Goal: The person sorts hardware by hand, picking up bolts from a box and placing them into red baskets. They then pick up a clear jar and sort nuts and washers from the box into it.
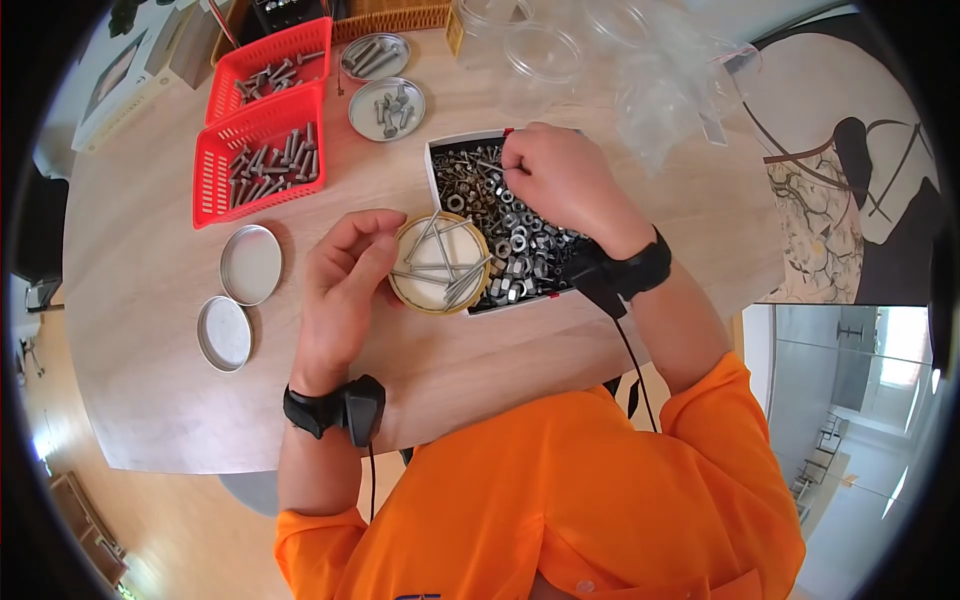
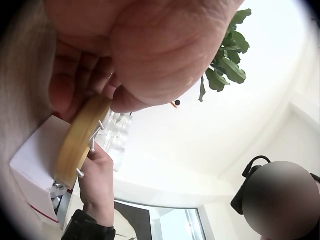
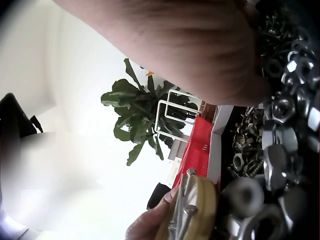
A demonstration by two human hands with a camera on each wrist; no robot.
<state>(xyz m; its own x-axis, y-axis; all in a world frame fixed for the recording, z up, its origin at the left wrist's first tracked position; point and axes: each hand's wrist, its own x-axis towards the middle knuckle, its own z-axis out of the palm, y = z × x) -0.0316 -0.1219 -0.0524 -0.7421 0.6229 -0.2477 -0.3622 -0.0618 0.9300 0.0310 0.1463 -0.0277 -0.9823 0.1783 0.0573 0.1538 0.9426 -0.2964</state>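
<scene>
The left hand (image 1: 345, 285) grips the edge of a round yellow-rimmed dish (image 1: 398, 288) holding several long thin screws (image 1: 430, 268). In the left wrist view the dish (image 2: 80, 142) is tilted between thumb and fingers. This dish is beside and partly over the near left edge of a white box (image 1: 437, 190) full of loose nuts (image 1: 518, 243) and small screws (image 1: 470, 180). The right hand (image 1: 568, 180) reaches into the far part of the box, fingers bent down among the hardware; whether anything is pinched is hidden. In the right wrist view, nuts (image 3: 280, 160) lie close below that hand.
Two red baskets (image 1: 205, 180) with bolts stand at the back left, beside two round metal tins (image 1: 420, 122) holding bolts. Two more metal tins (image 1: 250, 265) (image 1: 224, 334) lie left of the left hand. Clear plastic containers (image 1: 540, 52) and bags (image 1: 660, 90) are at the back.
</scene>
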